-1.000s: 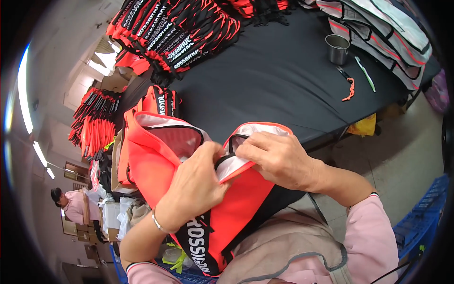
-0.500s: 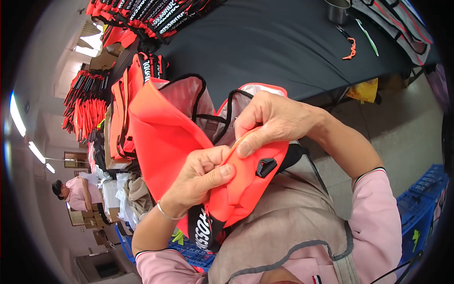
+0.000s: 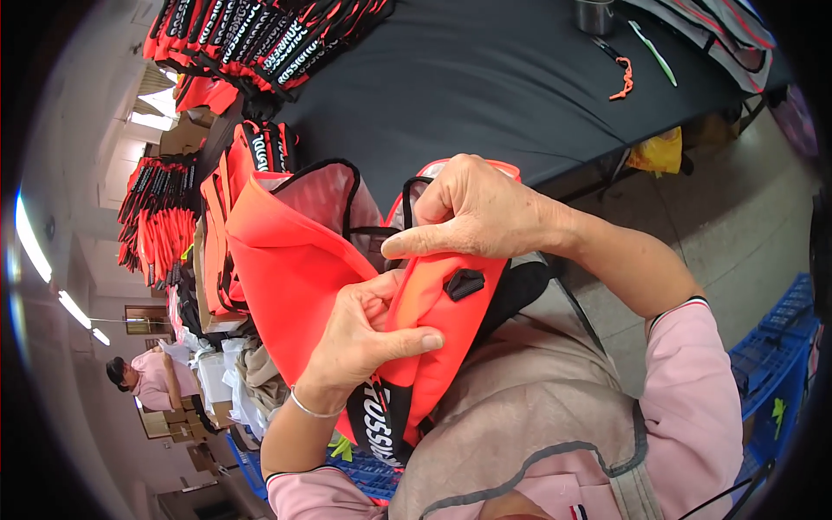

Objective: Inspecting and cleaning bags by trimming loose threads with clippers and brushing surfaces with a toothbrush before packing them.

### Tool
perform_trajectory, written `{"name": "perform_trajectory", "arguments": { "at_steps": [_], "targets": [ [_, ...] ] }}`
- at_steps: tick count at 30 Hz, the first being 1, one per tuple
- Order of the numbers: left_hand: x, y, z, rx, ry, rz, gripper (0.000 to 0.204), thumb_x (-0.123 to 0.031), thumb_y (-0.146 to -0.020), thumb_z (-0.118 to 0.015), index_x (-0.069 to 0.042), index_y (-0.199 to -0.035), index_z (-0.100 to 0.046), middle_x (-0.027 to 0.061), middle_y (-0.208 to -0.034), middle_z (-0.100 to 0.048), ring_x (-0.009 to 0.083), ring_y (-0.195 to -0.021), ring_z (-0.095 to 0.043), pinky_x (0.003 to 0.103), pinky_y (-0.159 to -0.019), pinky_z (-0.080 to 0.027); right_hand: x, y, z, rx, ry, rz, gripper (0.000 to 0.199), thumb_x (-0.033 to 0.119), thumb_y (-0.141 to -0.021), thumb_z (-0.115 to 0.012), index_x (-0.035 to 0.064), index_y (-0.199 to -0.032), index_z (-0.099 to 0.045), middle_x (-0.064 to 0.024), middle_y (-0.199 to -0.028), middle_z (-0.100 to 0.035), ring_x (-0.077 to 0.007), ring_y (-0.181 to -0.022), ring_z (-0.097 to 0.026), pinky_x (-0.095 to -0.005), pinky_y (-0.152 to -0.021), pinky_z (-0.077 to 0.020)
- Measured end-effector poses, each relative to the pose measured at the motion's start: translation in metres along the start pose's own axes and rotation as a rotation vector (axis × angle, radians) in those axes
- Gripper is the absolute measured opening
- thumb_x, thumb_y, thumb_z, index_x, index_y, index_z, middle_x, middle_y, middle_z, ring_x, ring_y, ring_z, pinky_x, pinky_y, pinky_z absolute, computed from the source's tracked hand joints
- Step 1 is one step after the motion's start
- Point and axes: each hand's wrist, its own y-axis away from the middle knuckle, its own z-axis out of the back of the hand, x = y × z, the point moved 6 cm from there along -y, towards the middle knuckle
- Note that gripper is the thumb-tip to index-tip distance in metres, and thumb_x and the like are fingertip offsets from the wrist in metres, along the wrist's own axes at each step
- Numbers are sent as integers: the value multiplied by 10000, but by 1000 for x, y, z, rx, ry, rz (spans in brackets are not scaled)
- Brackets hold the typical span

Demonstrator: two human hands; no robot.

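A bright orange-red fabric bag with grey lining and black trim is held up in front of my grey-brown apron. My left hand holds its near panel, with the fingers tucked behind a fold and the thumb stretched across the outside. Just above, my right hand grips the upper edge of the same panel, thumb on the outer face and fingers partly hidden inside the opening. Below the right hand sits a black plastic buckle. A black strap with white lettering hangs beneath my left wrist.
A black-covered table lies ahead, bearing stacked orange-black bags, a metal cup, small snips with an orange cord and a white-green pen-like tool. Blue crates stand at right. Another person is far left.
My right hand has slid leftward along the bag's edge. The left thumb has straightened and moved off the edge onto the lower panel. The buckle has shifted left with the fabric.
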Motion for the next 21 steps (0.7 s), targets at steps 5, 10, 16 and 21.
{"name": "perform_trajectory", "arguments": {
  "at_steps": [5,10,16,21],
  "targets": [
    [12,0,-5,117,-18,36,331,-27,-751,-813,35,-1054,-693,6,-967,-683,58,-876,-608,229,-803,-496,6,-2,2,-23,67,54,553,323,-811,-736,0,-450,-469,-32,-417,-317,-95,-418,-305,-327,-420,-271],
    [8,3,-16,184,-76,11,169,-42,-765,-810,19,-897,-723,-28,-848,-679,37,-828,-590,219,-761,-481,9,-2,-10,72,122,60,487,309,-813,-719,-14,-496,-539,-90,-429,-454,-189,-399,-445,-364,-455,-376],
    [-3,1,-16,-14,-183,1,191,-144,-814,-771,11,-886,-687,-32,-816,-639,34,-757,-561,229,-685,-474,-6,-18,-13,-97,62,54,550,274,-880,-699,-4,-486,-435,-82,-429,-330,-118,-401,-311,-337,-420,-276],
    [-63,66,18,-285,-400,-285,384,-249,-621,-861,60,-750,-673,-4,-669,-628,80,-623,-571,251,-588,-462,-12,-25,30,114,126,103,359,336,-934,-594,-12,-901,-673,-119,-748,-623,-192,-749,-597,-328,-741,-465]
  ]
}}
